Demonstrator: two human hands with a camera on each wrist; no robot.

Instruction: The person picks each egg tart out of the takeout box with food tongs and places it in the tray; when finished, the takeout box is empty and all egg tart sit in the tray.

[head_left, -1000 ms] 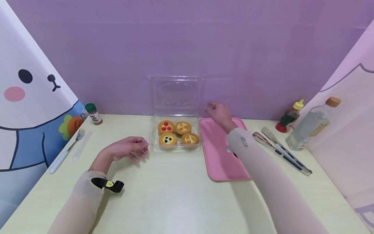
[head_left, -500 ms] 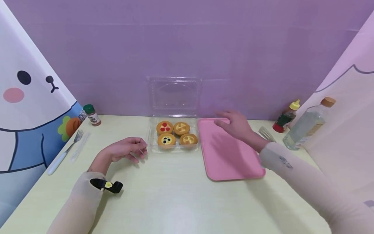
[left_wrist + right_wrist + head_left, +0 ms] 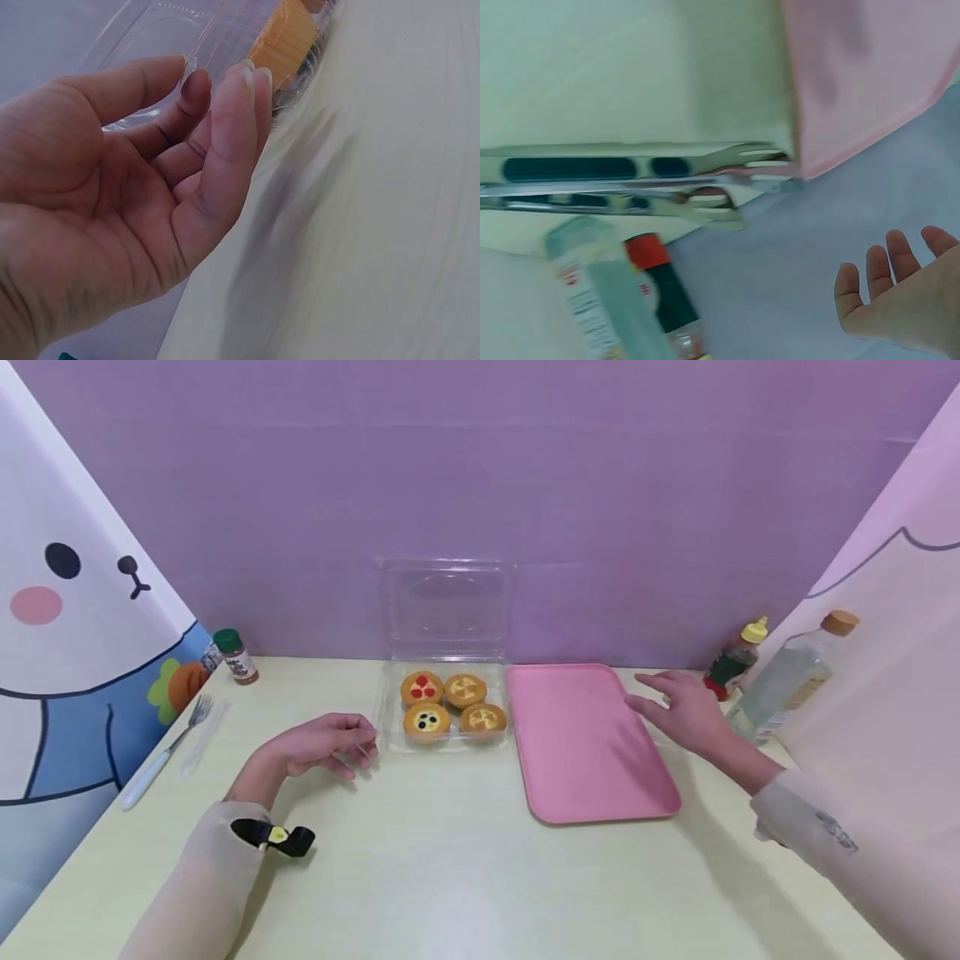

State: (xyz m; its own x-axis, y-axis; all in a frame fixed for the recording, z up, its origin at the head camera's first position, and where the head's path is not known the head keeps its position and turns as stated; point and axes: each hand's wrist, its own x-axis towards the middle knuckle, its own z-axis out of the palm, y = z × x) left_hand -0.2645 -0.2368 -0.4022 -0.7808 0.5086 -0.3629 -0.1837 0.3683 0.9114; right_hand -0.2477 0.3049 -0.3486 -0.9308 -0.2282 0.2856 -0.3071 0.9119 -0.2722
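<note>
My left hand (image 3: 318, 747) hovers just left of the clear plastic container (image 3: 388, 735). Its fingers curl loosely around nothing, as the left wrist view of the hand (image 3: 150, 165) also shows. Inside the container, whose lid (image 3: 450, 610) stands up, lie several small tarts (image 3: 426, 722). My right hand (image 3: 690, 717), fingers spread and holding nothing, is in the air beyond the right edge of a pink tray (image 3: 592, 743). In the head view it and its arm hide the metal tongs (image 3: 577, 169), which the right wrist view shows lying beside the tray.
At the back right stand a sauce bottle (image 3: 731, 667) with a yellow cap and a clear bottle (image 3: 787, 681) with a cork-coloured cap. On the left are a spice jar (image 3: 237, 658), a fork (image 3: 168, 756) and a clear plastic utensil (image 3: 202, 739). A purple backdrop (image 3: 450, 485) rises behind the table.
My right hand has moved right, from beside the container's lid across the tray to its far side, over the tongs. The left hand has stayed in place.
</note>
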